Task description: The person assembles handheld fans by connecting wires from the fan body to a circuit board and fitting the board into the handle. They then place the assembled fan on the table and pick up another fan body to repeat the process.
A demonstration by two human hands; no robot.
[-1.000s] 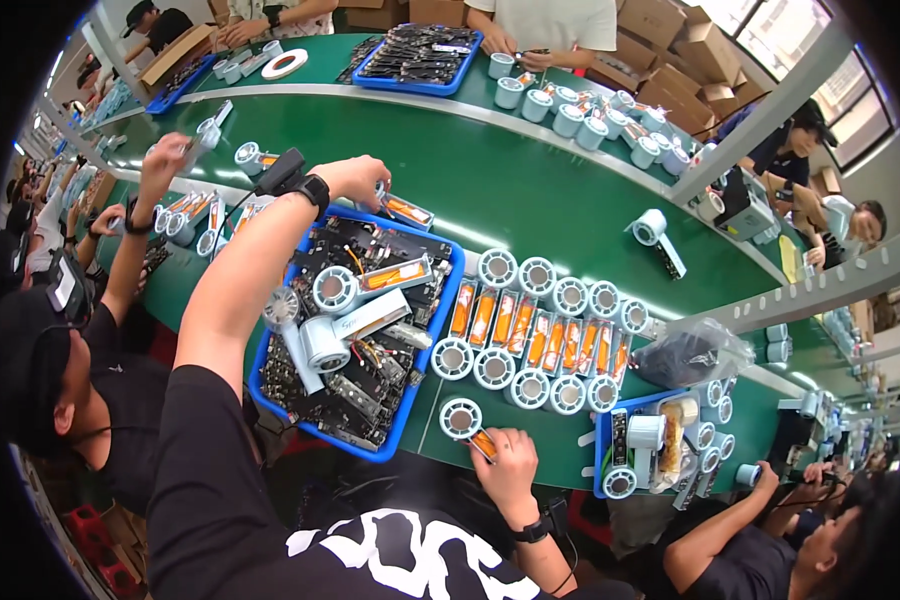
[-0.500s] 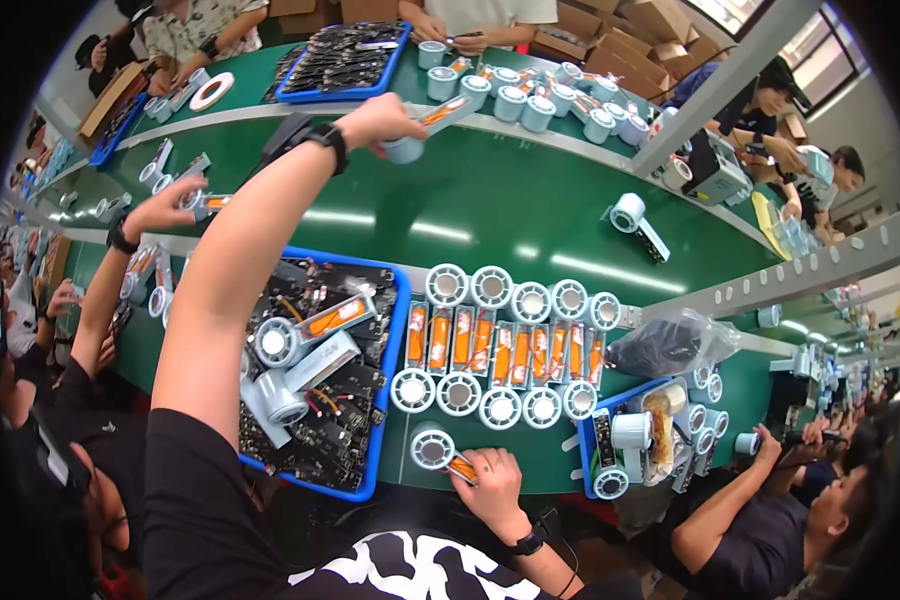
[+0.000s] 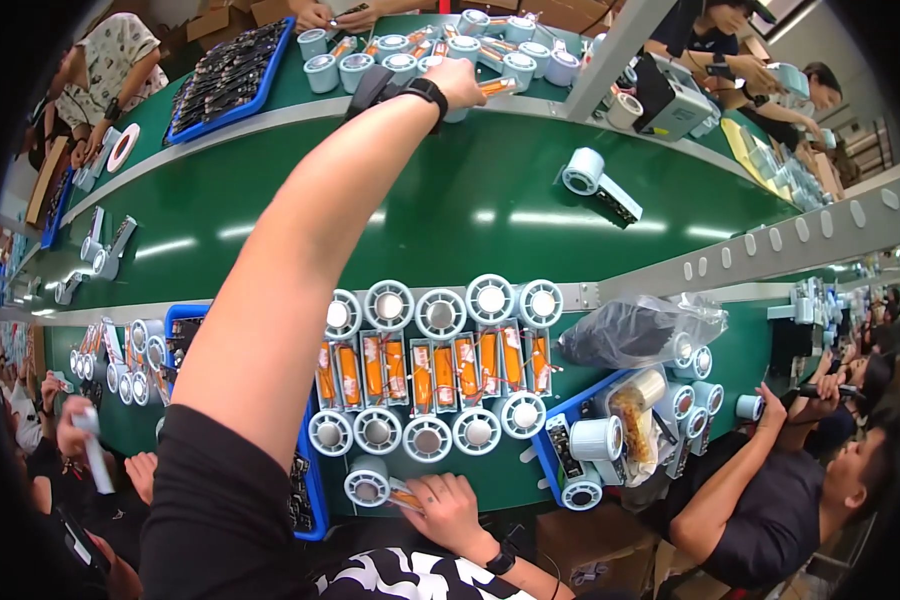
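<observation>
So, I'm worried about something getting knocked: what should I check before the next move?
1. Right hand on the near round-headed unit: ok, at its handle.
2. Left hand clear of the orange-cored unit: not ok, they meet; whether it grips is unclear.
3. Two rows of units orderly: ok, round heads outward.
4. Blue tray fully visible: not ok, the left arm covers part.
5. Lone unit apart from both hands: ok.

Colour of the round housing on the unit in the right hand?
Pale blue. The round housing shows best in the head view.
</observation>
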